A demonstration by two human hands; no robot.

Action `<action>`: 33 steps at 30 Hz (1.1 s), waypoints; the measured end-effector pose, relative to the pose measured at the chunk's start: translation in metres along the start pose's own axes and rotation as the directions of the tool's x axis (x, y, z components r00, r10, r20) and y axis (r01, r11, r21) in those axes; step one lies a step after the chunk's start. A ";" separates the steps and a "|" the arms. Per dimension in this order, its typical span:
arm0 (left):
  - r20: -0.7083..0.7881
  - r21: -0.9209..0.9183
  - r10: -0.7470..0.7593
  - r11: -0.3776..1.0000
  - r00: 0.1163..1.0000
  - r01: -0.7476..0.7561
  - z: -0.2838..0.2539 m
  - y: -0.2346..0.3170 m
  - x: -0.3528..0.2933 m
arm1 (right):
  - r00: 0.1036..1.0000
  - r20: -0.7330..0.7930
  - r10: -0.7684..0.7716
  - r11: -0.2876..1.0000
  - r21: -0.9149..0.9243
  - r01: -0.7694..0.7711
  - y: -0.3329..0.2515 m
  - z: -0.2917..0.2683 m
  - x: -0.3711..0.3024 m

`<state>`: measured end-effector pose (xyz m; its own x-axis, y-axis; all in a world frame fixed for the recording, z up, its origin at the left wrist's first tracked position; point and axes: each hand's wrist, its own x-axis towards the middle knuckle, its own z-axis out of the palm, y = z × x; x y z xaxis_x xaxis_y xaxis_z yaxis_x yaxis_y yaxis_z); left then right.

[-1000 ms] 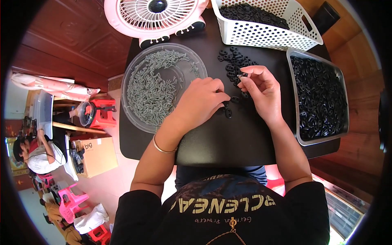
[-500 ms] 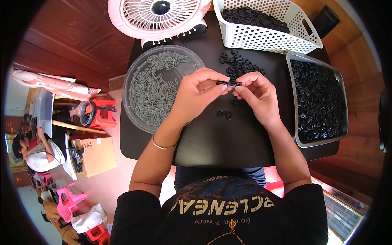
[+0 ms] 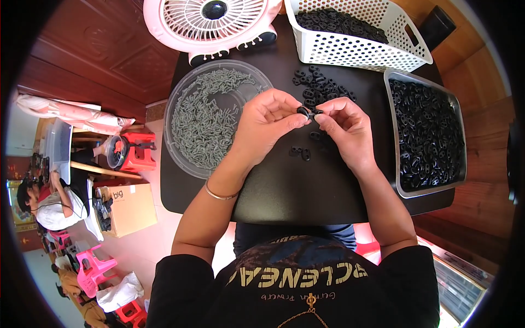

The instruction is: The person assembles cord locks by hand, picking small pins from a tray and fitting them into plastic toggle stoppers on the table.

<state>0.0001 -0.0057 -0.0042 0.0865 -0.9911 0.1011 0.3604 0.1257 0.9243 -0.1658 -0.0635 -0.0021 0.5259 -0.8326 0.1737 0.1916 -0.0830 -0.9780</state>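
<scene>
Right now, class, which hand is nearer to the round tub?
Left. The left hand overlaps the right edge of the round tub in view; the right hand is farther right.

- Fingertips of the left hand (image 3: pixel 267 124) and right hand (image 3: pixel 350 131) cover much of the black pieces (image 3: pixel 303 111) between them; how these fit together is too small to tell.
- The left hand and wrist hide part of the round tub (image 3: pixel 232 103).
- The right hand covers the near edge of the loose black pile (image 3: pixel 322 87) (its count is anyone's guess).
- The top edge crops the pink fan (image 3: pixel 214 10) and white basket (image 3: pixel 350 54).
- The desk (image 3: pixel 295 191) and shirt (image 3: pixel 301 262) hide most of the person's legs.
</scene>
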 end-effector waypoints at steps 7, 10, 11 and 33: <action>0.005 0.036 0.061 0.997 0.998 -0.061 0.000 -0.005 -0.001 | 1.000 -0.022 -0.019 0.999 -0.030 0.019 0.001 0.000 -0.001; 0.002 0.054 0.084 0.995 0.996 -0.084 0.001 -0.005 -0.001 | 0.998 -0.045 -0.039 0.997 -0.067 0.036 0.002 0.001 -0.002; 0.008 0.055 0.079 0.995 0.997 -0.080 0.002 -0.005 -0.001 | 0.998 -0.045 -0.039 0.997 -0.068 0.036 0.002 0.001 -0.001; -0.027 -0.052 0.016 0.999 0.999 -0.017 0.008 -0.003 -0.003 | 1.000 -0.013 0.001 1.000 0.002 -0.001 -0.001 -0.001 -0.001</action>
<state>-0.0085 -0.0039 -0.0039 0.1176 -0.9874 0.1058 0.4063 0.1451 0.9021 -0.1672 -0.0629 -0.0018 0.5154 -0.8396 0.1716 0.1929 -0.0815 -0.9778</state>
